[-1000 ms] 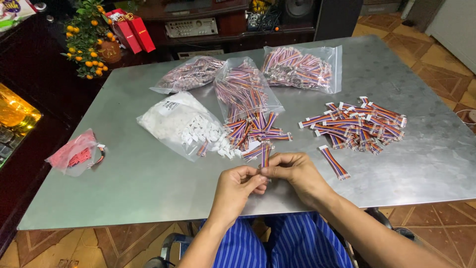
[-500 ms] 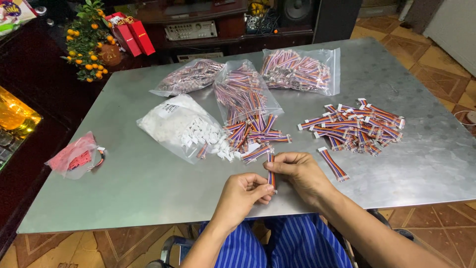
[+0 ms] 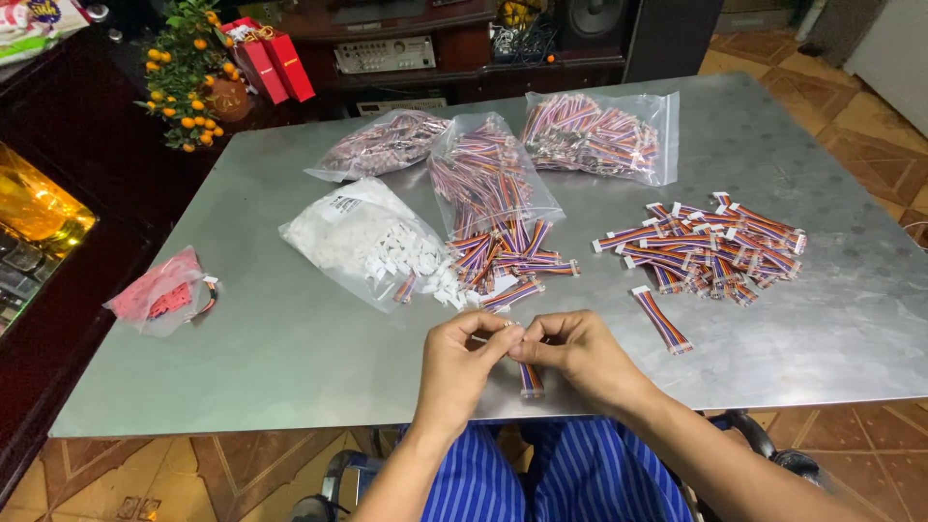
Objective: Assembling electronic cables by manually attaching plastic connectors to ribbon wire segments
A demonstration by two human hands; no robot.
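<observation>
Near table edge, left hand (image 3: pixel 464 358) and right hand (image 3: pixel 580 356) pinching striped ribbon cable (image 3: pixel 530 379) — clear bags (image 3: pixel 372 242) behind

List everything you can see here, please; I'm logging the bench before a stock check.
metal table: one, grey, fills the middle of the view.
bags of cables: three, clear, along the far side.
bag of white connectors: one, clear, left of centre.
spilled cables: one heap, striped, at the middle bag's mouth.
finished pile: one heap, striped with white ends, right side.
single cable: one, striped, near the right hand.
pink bag: one, left edge of table.
small orange tree: one, beyond the far left corner.
red boxes: two, beside the tree.
held cable: one, striped, hanging between both hands.
left hand: pinching the cable's top.
right hand: pinching the same end.
</observation>
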